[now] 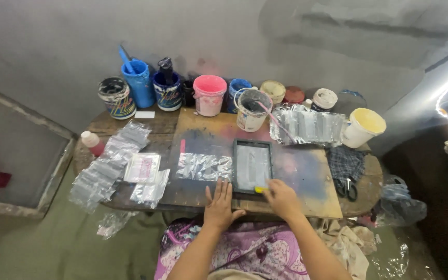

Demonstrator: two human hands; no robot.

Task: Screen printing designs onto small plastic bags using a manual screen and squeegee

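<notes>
My left hand [219,203] lies flat on the wooden board [307,199], fingers spread, just left of a small dark-framed printing screen [252,166]. My right hand [281,198] grips the near right corner of that screen's frame, beside a small yellow piece [259,190] on the frame's near edge. A clear plastic bag [204,167] lies flat on the board directly left of the screen.
Paint pots line the wall: blue buckets [140,83], a pink one [209,95], a white one with a stick [250,110], a yellow one [364,127]. Stacks of plastic bags lie at left [105,166] and back right [307,125]. Scissors [346,187] rest at right.
</notes>
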